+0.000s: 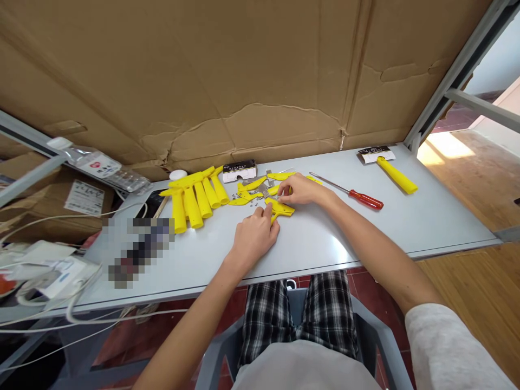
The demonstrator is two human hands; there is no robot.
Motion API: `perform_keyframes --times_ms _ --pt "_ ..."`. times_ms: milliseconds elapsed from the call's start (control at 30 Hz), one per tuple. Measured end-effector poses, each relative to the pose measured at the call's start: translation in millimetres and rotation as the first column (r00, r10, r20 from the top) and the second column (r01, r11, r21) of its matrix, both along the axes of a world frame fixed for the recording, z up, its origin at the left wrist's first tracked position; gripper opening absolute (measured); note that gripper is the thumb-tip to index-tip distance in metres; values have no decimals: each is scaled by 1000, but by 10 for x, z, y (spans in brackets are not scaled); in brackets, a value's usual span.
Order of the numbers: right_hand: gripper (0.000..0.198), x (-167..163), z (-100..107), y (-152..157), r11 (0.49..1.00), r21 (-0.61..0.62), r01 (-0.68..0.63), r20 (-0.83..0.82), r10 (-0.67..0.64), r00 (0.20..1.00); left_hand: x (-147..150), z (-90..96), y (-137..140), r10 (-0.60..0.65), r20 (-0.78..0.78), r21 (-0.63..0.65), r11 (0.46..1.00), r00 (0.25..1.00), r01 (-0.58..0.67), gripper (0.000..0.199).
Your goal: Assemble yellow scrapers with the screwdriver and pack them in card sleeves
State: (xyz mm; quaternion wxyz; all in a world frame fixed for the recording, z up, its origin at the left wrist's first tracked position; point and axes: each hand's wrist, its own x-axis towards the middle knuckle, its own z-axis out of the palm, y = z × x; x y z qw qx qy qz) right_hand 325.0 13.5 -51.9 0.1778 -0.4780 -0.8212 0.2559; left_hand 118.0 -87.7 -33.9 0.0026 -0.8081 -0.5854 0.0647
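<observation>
My left hand rests on the tabletop, its fingers closed on the near end of a flat, curved yellow plastic part. Just above that part, my right hand has its fingers bent together in a pinch; whatever sits between the tips is too small to make out. Around both hands lie more flat yellow parts, small metal pieces and a scatter of tiny bits of hardware. To the right, a screwdriver with a red handle lies apart from my hands.
Several yellow tube-shaped pieces are grouped at left. Small black-and-white boxes stand along the cardboard wall. A yellow tube lies at far right. A plastic bottle and white cables occupy the left side.
</observation>
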Motion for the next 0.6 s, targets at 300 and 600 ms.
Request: perform_keyframes --times_ms 300,600 --pt "23 -28 24 -45 999 -14 37 40 -36 999 -2 1 12 -11 -11 -12 1000 1000 11 62" --pt "24 -39 12 -47 999 -1 42 68 -42 997 1 11 27 -25 -15 -26 999 1000 25 60"
